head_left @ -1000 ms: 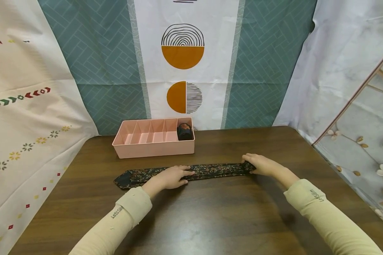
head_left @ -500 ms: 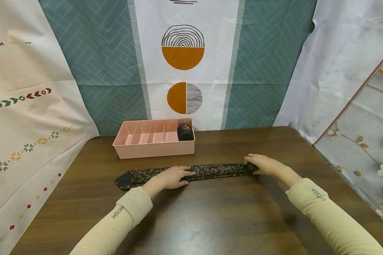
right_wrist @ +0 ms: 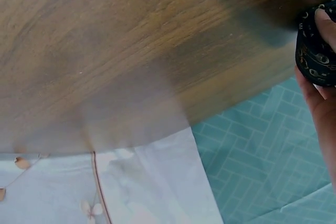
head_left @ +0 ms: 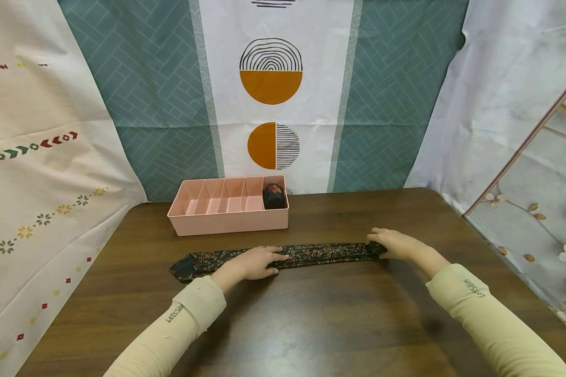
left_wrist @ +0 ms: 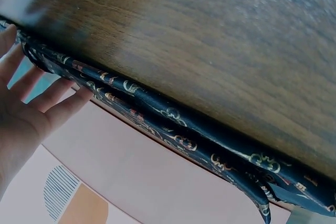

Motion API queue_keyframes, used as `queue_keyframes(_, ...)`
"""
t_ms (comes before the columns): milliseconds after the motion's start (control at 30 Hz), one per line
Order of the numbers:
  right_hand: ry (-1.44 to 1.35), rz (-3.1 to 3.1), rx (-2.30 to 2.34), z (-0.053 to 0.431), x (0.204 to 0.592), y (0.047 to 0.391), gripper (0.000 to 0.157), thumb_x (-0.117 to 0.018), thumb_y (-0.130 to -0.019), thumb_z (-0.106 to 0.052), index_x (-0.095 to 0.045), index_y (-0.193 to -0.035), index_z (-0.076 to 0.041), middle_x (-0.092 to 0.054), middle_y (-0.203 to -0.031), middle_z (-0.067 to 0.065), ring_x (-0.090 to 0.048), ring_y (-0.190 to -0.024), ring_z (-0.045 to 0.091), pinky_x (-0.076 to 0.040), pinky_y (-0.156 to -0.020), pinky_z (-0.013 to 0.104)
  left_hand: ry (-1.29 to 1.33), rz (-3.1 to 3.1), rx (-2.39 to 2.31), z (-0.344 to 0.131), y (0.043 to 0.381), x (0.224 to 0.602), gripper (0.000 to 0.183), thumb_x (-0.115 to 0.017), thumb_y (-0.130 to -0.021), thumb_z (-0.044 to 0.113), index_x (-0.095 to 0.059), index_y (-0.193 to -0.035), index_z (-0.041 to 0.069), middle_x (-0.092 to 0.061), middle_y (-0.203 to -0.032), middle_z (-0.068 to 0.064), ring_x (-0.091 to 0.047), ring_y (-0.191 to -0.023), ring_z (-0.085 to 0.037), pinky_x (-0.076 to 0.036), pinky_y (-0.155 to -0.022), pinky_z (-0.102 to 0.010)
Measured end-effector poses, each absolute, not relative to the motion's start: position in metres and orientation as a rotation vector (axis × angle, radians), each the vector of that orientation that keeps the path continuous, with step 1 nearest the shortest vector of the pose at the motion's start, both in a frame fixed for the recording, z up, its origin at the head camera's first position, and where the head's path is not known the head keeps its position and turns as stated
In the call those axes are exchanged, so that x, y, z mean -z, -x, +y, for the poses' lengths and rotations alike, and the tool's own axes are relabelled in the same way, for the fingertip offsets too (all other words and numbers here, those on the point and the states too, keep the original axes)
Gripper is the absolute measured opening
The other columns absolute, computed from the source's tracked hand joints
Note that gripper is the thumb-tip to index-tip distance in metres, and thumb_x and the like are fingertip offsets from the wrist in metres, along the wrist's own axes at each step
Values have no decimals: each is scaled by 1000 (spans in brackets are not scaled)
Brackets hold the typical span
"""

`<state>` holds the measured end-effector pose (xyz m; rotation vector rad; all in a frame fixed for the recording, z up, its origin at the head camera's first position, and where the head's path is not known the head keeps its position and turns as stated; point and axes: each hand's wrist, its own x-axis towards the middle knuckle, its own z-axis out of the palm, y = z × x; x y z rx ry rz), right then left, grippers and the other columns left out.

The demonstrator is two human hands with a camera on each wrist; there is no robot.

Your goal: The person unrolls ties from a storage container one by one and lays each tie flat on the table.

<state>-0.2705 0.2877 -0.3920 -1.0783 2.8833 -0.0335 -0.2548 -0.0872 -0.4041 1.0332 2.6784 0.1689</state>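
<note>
A dark necktie with a small gold and rust pattern lies stretched across the table, folded lengthwise, its pointed end at the left. My left hand rests on its middle with fingers spread. In the left wrist view, that hand lies over the necktie, whose layered folds show. At the right end, my right hand grips the necktie. The right wrist view catches part of that hand, its thumb on a folded or rolled bundle of the necktie.
Behind the necktie stands a pink divided box. Its rightmost compartment holds a dark rolled item with a rust-coloured motif. The brown wooden table ends at patterned cloths behind and at both sides.
My right hand has shifted slightly to the right, with the necktie's right end in its grip. The left hand stays on the middle of the necktie.
</note>
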Motion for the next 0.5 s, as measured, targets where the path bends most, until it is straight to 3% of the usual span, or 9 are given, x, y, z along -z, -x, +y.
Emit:
queue_keyframes(200, 1118, 2883, 50, 292, 392, 273, 35, -79, -68, 5, -56, -90, -8, -59, -98, 13, -61, -88, 31, -53, -69, 36, -1028, 2681, -168, -87, 256, 404, 46, -56, -95, 23, -48, -139, 18, -38, -149, -13, -35, -139, -31, -28, -113, -49)
queue_keyframes(367, 1164, 2897, 94, 296, 393, 272, 37, -80, -65, 7, -55, -89, -6, -57, -88, 5, -60, -80, 24, -53, -68, 35, -1023, 2677, -171, -87, 256, 404, 46, -57, -95, 23, -49, -139, 18, -38, -149, -13, -34, -139, -31, -28, -113, -50)
queue_keyframes(500, 1163, 2906, 87, 298, 392, 270, 39, -81, -65, 5, -55, -91, -6, -58, -90, 6, -61, -83, 26, -53, -69, 35, -1020, 2676, -169, -87, 256, 404, 46, -56, -95, 23, -48, -139, 18, -38, -149, -12, -34, -139, -31, -28, -113, -49)
